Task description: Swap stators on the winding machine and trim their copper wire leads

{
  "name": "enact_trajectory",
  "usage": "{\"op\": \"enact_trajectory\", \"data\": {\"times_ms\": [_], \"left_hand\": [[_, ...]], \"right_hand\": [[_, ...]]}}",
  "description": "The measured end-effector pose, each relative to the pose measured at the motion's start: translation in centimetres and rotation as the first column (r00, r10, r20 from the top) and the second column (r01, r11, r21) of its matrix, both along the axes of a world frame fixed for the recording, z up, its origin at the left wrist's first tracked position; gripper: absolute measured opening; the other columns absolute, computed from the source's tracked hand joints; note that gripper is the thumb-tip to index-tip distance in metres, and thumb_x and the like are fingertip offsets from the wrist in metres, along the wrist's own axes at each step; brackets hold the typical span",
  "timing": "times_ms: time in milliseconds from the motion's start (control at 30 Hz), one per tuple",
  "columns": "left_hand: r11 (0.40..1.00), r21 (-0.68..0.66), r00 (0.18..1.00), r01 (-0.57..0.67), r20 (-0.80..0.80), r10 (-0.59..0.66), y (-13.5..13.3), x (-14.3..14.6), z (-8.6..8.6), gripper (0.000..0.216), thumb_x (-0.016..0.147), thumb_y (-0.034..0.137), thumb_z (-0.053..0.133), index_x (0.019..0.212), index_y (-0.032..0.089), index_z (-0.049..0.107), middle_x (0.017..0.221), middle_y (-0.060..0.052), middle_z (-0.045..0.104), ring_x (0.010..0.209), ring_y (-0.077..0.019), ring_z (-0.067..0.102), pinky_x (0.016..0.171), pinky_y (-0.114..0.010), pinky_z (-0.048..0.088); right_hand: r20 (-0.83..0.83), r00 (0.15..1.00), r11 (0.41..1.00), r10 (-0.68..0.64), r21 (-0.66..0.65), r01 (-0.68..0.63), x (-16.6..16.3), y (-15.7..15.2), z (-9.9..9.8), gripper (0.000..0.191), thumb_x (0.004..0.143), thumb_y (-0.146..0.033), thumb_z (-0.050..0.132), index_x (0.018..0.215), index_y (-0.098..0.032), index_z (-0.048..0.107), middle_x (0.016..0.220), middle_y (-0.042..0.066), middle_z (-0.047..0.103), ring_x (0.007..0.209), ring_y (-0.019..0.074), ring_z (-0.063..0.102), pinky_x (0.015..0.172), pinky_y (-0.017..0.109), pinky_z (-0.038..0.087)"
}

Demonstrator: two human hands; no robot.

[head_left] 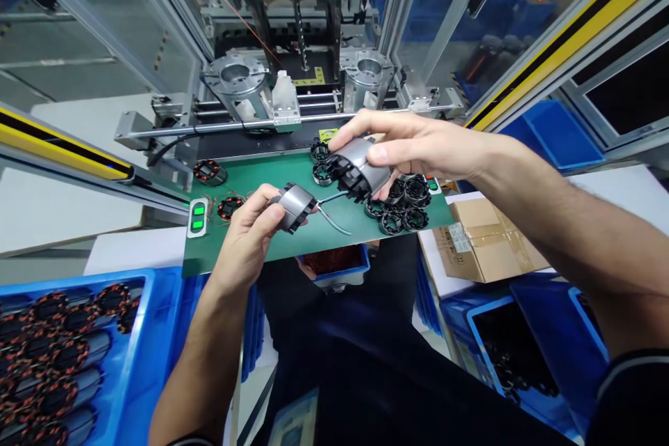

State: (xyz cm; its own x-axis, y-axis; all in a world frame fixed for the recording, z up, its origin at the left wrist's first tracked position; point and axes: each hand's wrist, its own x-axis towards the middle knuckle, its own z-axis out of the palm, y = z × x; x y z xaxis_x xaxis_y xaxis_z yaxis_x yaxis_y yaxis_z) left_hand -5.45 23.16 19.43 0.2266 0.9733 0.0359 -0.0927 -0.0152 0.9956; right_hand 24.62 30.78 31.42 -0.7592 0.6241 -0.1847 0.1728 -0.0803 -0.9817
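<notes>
My left hand (256, 223) pinches a grey metal stator core (297, 206) with black toothed insulation, held tilted over the green work surface (251, 178). To its right and slightly higher, my right hand (397, 146) grips another stator core (360, 166), its black toothed end turned down and left. The two cores are apart. Between and below them shows a slim tool with teal handles (334, 217), its other end partly hidden by the cores. Several bare stator cores (402, 205) sit under my right hand, and two more (321, 171) stand behind it. Wound stators (230, 208) lie at the left.
Ahead stands a machine with two round metal fixtures (235, 75) behind a horizontal rail. A button box (198, 217) sits at the surface's left edge. A blue bin (130, 362) of wound stators is at lower left; a cardboard box (491, 237) and blue bins are right.
</notes>
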Motion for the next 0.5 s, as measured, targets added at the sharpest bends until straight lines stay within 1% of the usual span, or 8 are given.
{"op": "enact_trajectory", "data": {"times_ms": [33, 100, 200, 267, 333, 400, 467, 500], "left_hand": [[1.000, 0.022, 1.000, -0.012, -0.014, 0.013, -0.1, 0.0, 0.1, 0.029, 0.100, 0.055, 0.070, 0.096, 0.026, 0.066, 0.095, -0.004, 0.070, 0.081, -0.0211, 0.066, 0.079, -0.036, 0.057], [0.992, 0.125, 0.995, -0.019, -0.095, 0.031, -0.4, 0.2, 0.6, 0.030, 0.100, 0.055, 0.070, 0.092, 0.026, 0.067, 0.093, -0.003, 0.065, 0.084, -0.0220, 0.062, 0.081, -0.037, 0.056], [0.963, 0.263, 0.965, 0.065, -0.261, 0.006, -0.9, 0.5, 1.8, 0.027, 0.100, 0.052, 0.071, 0.091, 0.026, 0.068, 0.095, -0.004, 0.060, 0.093, -0.0241, 0.058, 0.087, -0.039, 0.054], [0.952, 0.278, 0.948, 0.126, -0.318, -0.032, -1.3, 0.7, 2.6, 0.024, 0.100, 0.049, 0.072, 0.091, 0.027, 0.069, 0.096, -0.005, 0.058, 0.095, -0.0250, 0.057, 0.083, -0.039, 0.055], [0.952, 0.268, 0.946, 0.150, -0.319, -0.059, -1.5, 0.9, 2.9, 0.022, 0.100, 0.046, 0.072, 0.091, 0.026, 0.069, 0.099, -0.006, 0.058, 0.096, -0.0251, 0.058, 0.076, -0.036, 0.056], [0.957, 0.247, 0.952, 0.154, -0.296, -0.077, -1.6, 1.0, 2.8, 0.021, 0.100, 0.043, 0.072, 0.091, 0.024, 0.068, 0.107, -0.006, 0.061, 0.099, -0.0245, 0.059, 0.073, -0.033, 0.055], [0.962, 0.224, 0.960, 0.155, -0.264, -0.093, -1.7, 1.1, 2.7, 0.022, 0.100, 0.043, 0.071, 0.091, 0.023, 0.068, 0.115, -0.006, 0.063, 0.101, -0.0236, 0.060, 0.074, -0.032, 0.054], [0.965, 0.210, 0.964, 0.154, -0.247, -0.100, -1.8, 1.1, 2.7, 0.024, 0.100, 0.043, 0.071, 0.090, 0.022, 0.067, 0.117, -0.006, 0.064, 0.100, -0.0233, 0.060, 0.074, -0.032, 0.054]], "right_hand": [[-0.016, 1.000, 0.999, -0.005, -0.051, 0.004, -0.3, 0.0, -0.3, 0.043, 0.099, -0.039, 0.071, 0.138, -0.024, 0.061, 0.115, 0.002, 0.070, 0.090, 0.0132, 0.073, 0.076, 0.023, 0.063], [-0.012, 1.000, 0.988, 0.002, -0.155, -0.004, -1.2, -0.1, -0.9, 0.037, 0.100, -0.039, 0.070, 0.133, -0.024, 0.064, 0.109, 0.002, 0.072, 0.081, 0.0123, 0.072, 0.070, 0.023, 0.063], [0.045, 0.998, 0.965, 0.052, -0.259, -0.039, -2.4, -0.3, -1.9, 0.033, 0.101, -0.043, 0.070, 0.128, -0.024, 0.066, 0.097, 0.001, 0.072, 0.067, 0.0109, 0.068, 0.059, 0.020, 0.059], [0.064, 0.997, 0.960, 0.049, -0.278, -0.029, -3.0, -0.4, -2.4, 0.034, 0.102, -0.050, 0.068, 0.125, -0.026, 0.066, 0.093, -0.001, 0.071, 0.060, 0.0092, 0.064, 0.052, 0.018, 0.054], [0.070, 0.997, 0.961, 0.023, -0.278, -0.003, -3.4, -0.5, -2.7, 0.036, 0.102, -0.058, 0.068, 0.122, -0.027, 0.066, 0.090, -0.002, 0.070, 0.057, 0.0083, 0.062, 0.049, 0.017, 0.051], [0.073, 0.997, 0.958, 0.014, -0.288, 0.007, -3.5, -0.6, -2.7, 0.040, 0.100, -0.063, 0.069, 0.118, -0.027, 0.066, 0.087, -0.002, 0.069, 0.057, 0.0085, 0.062, 0.050, 0.018, 0.052], [0.081, 0.996, 0.950, 0.031, -0.312, -0.004, -3.5, -0.8, -2.5, 0.041, 0.097, -0.061, 0.074, 0.118, -0.027, 0.067, 0.088, -0.002, 0.069, 0.059, 0.0094, 0.064, 0.053, 0.019, 0.054], [0.085, 0.995, 0.946, 0.043, -0.323, -0.013, -3.4, -0.9, -2.4, 0.041, 0.094, -0.056, 0.079, 0.120, -0.027, 0.067, 0.090, -0.001, 0.070, 0.061, 0.0097, 0.065, 0.055, 0.019, 0.056]]}}
